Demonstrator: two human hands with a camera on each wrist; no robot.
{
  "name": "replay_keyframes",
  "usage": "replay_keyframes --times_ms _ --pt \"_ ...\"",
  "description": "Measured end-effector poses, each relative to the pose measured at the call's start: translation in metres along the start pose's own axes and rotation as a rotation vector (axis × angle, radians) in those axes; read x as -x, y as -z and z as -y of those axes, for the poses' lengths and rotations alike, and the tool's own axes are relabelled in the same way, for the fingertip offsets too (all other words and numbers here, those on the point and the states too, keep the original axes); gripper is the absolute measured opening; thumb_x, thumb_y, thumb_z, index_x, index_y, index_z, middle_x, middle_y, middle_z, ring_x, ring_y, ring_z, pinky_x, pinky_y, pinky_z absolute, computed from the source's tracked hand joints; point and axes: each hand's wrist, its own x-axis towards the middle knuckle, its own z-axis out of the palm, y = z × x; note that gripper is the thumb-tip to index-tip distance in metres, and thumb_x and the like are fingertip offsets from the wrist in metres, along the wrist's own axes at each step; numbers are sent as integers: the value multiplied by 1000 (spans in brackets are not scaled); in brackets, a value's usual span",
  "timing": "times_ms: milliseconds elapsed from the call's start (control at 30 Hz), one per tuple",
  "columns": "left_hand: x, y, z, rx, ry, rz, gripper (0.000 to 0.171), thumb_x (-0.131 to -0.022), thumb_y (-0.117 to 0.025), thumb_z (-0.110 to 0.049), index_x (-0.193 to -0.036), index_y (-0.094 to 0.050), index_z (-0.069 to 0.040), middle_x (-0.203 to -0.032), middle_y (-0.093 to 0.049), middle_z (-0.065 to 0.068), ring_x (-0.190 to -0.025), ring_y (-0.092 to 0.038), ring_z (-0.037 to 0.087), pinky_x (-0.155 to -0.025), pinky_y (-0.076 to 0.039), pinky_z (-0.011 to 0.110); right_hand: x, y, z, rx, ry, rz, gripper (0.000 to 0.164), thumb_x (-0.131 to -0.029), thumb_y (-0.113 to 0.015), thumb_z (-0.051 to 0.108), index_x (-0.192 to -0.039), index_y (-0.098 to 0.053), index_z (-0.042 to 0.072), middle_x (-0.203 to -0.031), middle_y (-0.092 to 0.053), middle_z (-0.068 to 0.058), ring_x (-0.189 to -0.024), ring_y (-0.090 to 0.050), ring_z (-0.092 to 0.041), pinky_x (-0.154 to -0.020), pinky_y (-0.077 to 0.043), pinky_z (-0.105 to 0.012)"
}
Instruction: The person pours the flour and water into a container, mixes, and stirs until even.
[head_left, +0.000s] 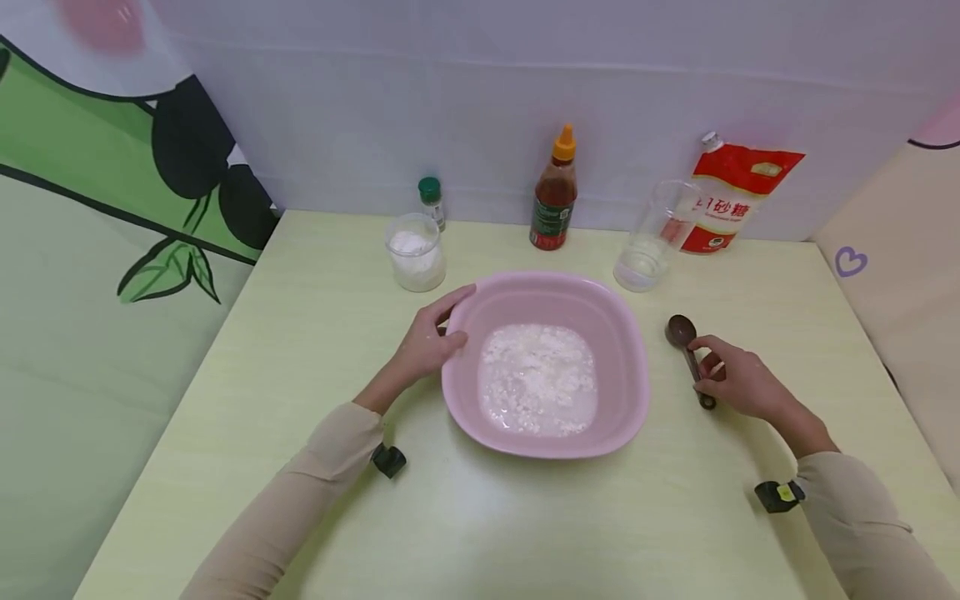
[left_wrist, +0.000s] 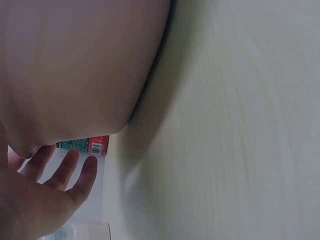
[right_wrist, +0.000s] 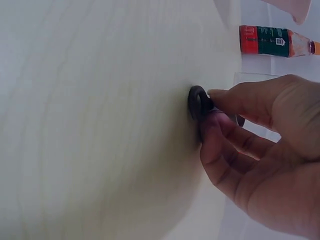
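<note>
A pink basin [head_left: 546,282] in the head view holds a lumpy white mixture [head_left: 538,379] with wet, cloudy liquid. At its left rim, my left hand [head_left: 429,340] grips the edge with the thumb over the rim. The left wrist view shows other fingers [left_wrist: 82,182] of that hand spread below the rim, by the outer wall [left_wrist: 80,70]. To the basin's right lies a dark measuring spoon [head_left: 681,331], its round bowl pointing away from me. My right hand [head_left: 738,379] pinches its handle between thumb and fingers, close over the table.
Behind the basin stand a clear cup of white powder [head_left: 417,260], a green-capped shaker [head_left: 431,200], a sauce bottle [head_left: 553,200] and a tall clear cup [head_left: 643,258] with some clear liquid. A red and white sugar pouch [head_left: 731,200] leans at the back cloth [head_left: 480,125].
</note>
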Motion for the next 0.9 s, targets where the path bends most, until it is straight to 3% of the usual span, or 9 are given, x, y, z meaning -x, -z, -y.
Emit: replay_keyframes --times_ms 267,500,733,900 --pt "0 0 0 1 3 -4 75 -79 -55 7 -151 -44 -11 -156 -42 14 -124 -57 42 -85 -63 38 3 -5 2 -24 19 -45 47 -88 -65 1 -132 -48 0 -103 -62 -20 -79 -62 -23 -56 -50 -25" --pt "2 0 -3 2 -3 -6 75 -79 -56 6 -151 -44 -10 -156 -42 15 -125 -56 41 -87 -62 39 2 -4 8 -39 45 -64 50 -87 -67 0 -134 -49 -1 -116 -61 -30 -78 -65 -23 -55 -50 -23" --pt "2 0 -4 2 -22 -12 74 -79 -55 6 -151 -43 -8 -157 -41 16 -126 -55 42 -87 -62 40 2 -4 9 -103 50 -72 50 -88 -67 1 -135 -51 -5 -124 -60 -32 -97 -68 -38 -65 -55 -18" --pt "2 0 -2 9 -15 -14 75 -79 -56 6 -151 -43 -9 -157 -42 15 -127 -55 42 -87 -62 39 6 0 11 -269 48 -44 50 -91 -62 -2 -138 -47 -7 -130 -57 -32 -93 -69 -21 -68 -60 -22"
